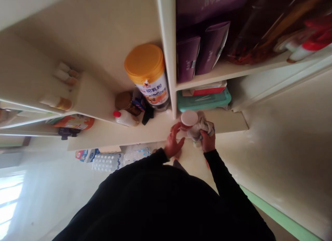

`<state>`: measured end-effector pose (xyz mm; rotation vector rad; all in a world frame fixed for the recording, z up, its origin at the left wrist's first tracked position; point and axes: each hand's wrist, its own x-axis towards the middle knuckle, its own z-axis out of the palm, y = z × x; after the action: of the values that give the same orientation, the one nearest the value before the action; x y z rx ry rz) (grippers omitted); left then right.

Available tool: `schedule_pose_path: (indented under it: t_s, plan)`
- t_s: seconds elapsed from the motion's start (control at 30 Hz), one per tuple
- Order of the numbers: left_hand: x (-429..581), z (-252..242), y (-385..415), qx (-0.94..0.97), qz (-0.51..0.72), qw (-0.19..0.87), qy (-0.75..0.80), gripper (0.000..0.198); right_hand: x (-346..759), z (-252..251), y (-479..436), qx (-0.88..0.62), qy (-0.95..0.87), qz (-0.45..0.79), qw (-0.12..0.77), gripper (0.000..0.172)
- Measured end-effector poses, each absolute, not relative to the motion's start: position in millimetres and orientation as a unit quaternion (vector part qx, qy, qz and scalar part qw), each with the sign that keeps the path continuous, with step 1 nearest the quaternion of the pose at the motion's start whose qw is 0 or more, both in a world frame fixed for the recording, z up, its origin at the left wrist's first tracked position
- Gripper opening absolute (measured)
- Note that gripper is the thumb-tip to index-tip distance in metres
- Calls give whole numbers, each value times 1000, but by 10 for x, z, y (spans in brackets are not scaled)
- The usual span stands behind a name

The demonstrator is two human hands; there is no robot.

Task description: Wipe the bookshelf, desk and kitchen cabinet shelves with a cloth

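My left hand [174, 143] is beside a small jar [189, 119] with a white lid and a reddish body on the shelf. Its thumb and fingers are apart and curved, and the fingertips come close to the jar; whether they touch it I cannot tell. A crumpled greyish cloth [204, 126] is bunched in my right hand [208, 141], just right of the jar. Some pale items next to the cloth are partly covered and blurred. Behind the jar, a teal plastic box [204, 100] lies in the lower compartment with a red-and-white box [206, 89] on top.
Left of the upright divider [168, 54] stands a large tin with an orange lid [144, 62], near a white bottle with a red cap [126, 118] and a dark jar [127, 102]. Purple boxes [188, 59] fill the upper right shelf. Packs of bottled water [107, 162] lie below.
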<state>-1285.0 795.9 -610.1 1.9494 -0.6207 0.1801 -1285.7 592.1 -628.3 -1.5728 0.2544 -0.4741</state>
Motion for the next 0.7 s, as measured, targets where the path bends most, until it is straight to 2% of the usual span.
schedule_pose_path:
  t_s: [0.13,0.2,0.27,0.37,0.47,0.57,0.7]
  plan:
    - [-12582,-6051,7919,860,85,449,-227,97,-12871,-5960,5688,-693,163,-280,645,32]
    - [-12445,-6050,7848,871,57,433,-226,107,-12859,-5727,5641,-714,134,-310,613,39]
    - [-12338,-6071,7746,874,37,433,-216,111,-12796,-5510,5678,-781,35,-282,557,47]
    - [-12256,-6115,7606,884,54,430,-173,101,-12633,-5310,5871,-875,-97,-193,434,52]
    - [-12252,-6116,7559,884,78,431,-162,87,-12498,-5272,6075,-915,-84,-179,353,52]
    - [-12273,-6055,7581,874,75,445,-180,87,-12419,-5302,6146,-932,-39,-186,310,49]
    - [-12265,-5954,7605,879,69,435,-183,74,-12305,-5346,6075,-936,11,-184,299,40]
